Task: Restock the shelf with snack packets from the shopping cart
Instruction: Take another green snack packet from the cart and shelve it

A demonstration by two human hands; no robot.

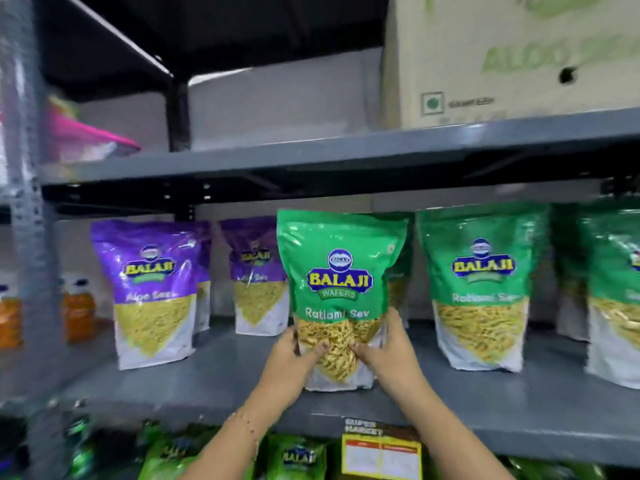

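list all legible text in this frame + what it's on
"BALAJI WAFERS", "Ratlami Sev": green packet held upright on the shelf by the left hand and right hand.
"BALAJI", "Aloo Sev": purple packet, partly blurred.
"BALAJI": green packet to the right; the line below is blurred.
"ALOO": cardboard box; the rest is unreadable.
"SUPER MARKET": yellow price tag; its fields are blurred.

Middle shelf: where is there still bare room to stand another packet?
Bare shelf between the front purple packet and the held green packet, gripped by left hand and right hand. Narrower gap before the next green packet. Crowded at far right.
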